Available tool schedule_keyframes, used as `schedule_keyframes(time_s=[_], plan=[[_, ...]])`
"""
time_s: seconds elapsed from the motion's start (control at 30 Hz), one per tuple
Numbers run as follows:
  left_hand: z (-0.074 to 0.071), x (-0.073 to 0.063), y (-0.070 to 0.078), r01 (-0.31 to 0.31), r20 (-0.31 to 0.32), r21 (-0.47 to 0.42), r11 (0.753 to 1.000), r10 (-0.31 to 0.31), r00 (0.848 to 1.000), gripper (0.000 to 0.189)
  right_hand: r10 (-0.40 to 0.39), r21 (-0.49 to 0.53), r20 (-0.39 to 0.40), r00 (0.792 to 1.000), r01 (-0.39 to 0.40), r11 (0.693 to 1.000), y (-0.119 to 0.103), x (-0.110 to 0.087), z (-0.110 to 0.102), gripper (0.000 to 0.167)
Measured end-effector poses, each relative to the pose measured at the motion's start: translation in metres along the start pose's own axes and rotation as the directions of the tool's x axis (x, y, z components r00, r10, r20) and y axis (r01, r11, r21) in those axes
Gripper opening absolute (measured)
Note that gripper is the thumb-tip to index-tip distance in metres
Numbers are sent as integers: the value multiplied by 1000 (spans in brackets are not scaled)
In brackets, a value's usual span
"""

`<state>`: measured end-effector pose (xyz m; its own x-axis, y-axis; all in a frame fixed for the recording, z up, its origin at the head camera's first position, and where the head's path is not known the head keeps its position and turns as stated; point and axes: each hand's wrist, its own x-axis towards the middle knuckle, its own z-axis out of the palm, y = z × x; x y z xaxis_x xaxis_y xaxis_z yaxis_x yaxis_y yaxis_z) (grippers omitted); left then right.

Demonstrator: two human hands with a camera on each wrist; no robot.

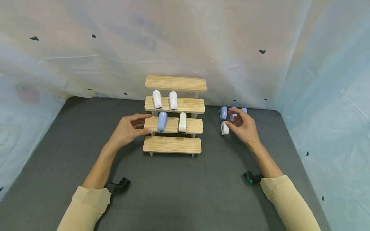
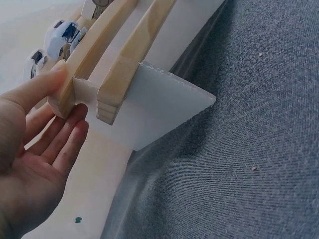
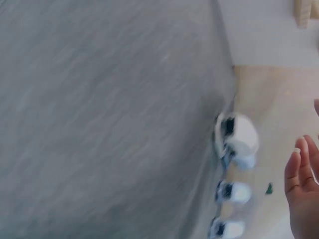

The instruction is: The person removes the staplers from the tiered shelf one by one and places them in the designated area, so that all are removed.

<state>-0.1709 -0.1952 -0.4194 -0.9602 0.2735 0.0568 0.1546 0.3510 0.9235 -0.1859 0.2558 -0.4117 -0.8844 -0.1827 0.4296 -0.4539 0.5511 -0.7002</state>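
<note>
The right grip (image 1: pixel 245 126) is loosely bent and holds nothing; its thumb (image 1: pixel 232 126) comes close to the white stapler (image 1: pixel 224 129) on the desk (image 1: pixel 185 186). From the head, thumb and stapler seem to meet; the right wrist view shows a gap between the fingertips and the stapler.

The left grip (image 1: pixel 127 131) clasps the left end of the rack's (image 1: pixel 172 145) second-lowest board (image 1: pixel 194 125). The left wrist view alone lays bare how: thumb on one face, fingers curled against the other. It also shows the translucent side panel (image 2: pixel 159 107), mostly hidden from the head.

The white stapler has a smooth, rounded cap. In the right wrist view, though blurred, a dark gap parts this cap from a thin, pale base that juts to one side.

Just behind it stand three blue staplers (image 1: pixel 223 113) in a row, two partly covered by the right grip from the head; in the right wrist view, the white stapler overlaps the nearest one instead. On the rack, a blue stapler (image 1: pixel 162 121) and a white one (image 1: pixel 182 122) share the clasped board, and two white staplers (image 1: pixel 173 100) sit one board higher. A pale sheet (image 1: pixel 185 38) hangs behind.
</note>
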Motion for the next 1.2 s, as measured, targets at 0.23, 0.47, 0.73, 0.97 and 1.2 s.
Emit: schedule_keyframes(time_s=[0.23,0.47,0.73,0.97,1.2], plan=[[0,1,-1,-4,7,4,1000,4,1000,60,-64,194,10,998,61,979,-49,14,1,45],[-1,2,0,7,-3,4,1000,-7,1000,60,-107,243,41,993,94,965,-64,26,4,46],[-1,0,1,0,12,15,1000,-1,1000,60,-117,239,80,990,94,966,-80,36,9,45],[-3,-1,2,-1,22,24,1000,1,1000,61,-143,241,109,984,113,964,-94,45,17,44],[-2,0,3,-4,22,17,1000,3,1000,59,-192,279,133,972,149,948,-107,54,26,44]])
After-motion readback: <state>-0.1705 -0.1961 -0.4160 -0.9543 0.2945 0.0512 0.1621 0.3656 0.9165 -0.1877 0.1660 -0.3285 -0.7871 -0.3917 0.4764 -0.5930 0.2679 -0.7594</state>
